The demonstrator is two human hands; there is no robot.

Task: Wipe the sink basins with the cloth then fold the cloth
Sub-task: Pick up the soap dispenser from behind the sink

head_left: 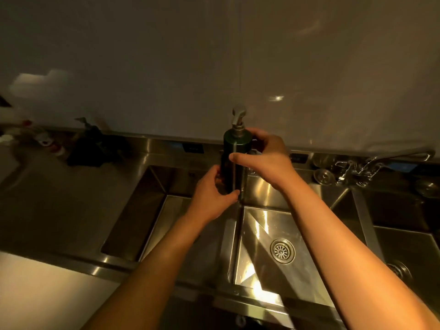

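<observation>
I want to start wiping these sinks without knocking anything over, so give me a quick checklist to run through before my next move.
1. Pump bottle held securely: ok, left hand grips low, right hand grips high.
2. Bottle upright: ok.
3. Hands free for wiping: not ok, both are on the bottle.
4. Cloth within sight: cannot tell, none is clearly visible.
5. Middle basin clear of items: ok, only its drain shows.
6. Faucet running: cannot tell, its spout end is out of view.

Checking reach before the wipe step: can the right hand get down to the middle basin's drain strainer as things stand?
Probably not yet: the right hand is wrapped around the dark pump bottle, as is the left hand. Once it lets go, the drain strainer lies uncovered in the basin below.
</observation>
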